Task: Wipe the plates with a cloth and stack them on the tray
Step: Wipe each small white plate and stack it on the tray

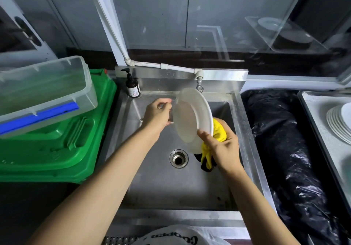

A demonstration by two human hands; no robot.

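Over the steel sink (157,187) a white plate (191,117) is held tilted on edge, its face turned towards me. My left hand (157,113) grips the plate's left rim with curled fingers. A yellow cloth (220,130) is bunched against the plate's back and lower right edge, and my right hand (222,148) holds it there with the thumb over the front rim. The cloth's tail hangs down towards the sink floor. At the far right a stack of white plates (338,125) lies on a pale tray (313,119), partly cut off by the frame.
A green crate (57,144) carrying a clear plastic tub (43,93) fills the left side. A brown soap bottle (133,85) stands at the sink's back left corner, the tap (199,82) behind the plate. A black bin bag (284,149) lies between sink and tray.
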